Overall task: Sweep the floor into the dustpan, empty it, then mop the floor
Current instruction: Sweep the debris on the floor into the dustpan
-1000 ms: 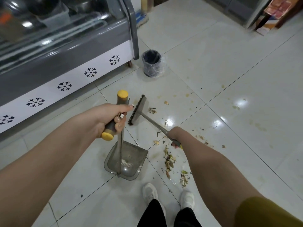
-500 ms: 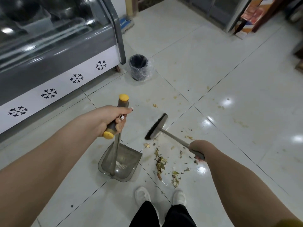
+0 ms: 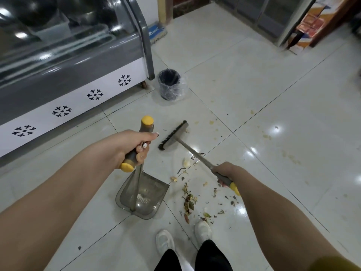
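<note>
one dustpan, one broom, one bin

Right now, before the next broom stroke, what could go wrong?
The debris pile lies beside the dustpan, not in it, so a straight pull of the broom may miss the pan. The pile also reaches the white shoe; a step could tread it around.

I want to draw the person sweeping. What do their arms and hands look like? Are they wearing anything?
The left arm and right arm are bare, with no gloves, watch or bracelets showing. The left hand has long decorated nails with pale tips. The right hand wears nothing visible. A mustard-yellow sleeve shows at the upper right arm.
</note>
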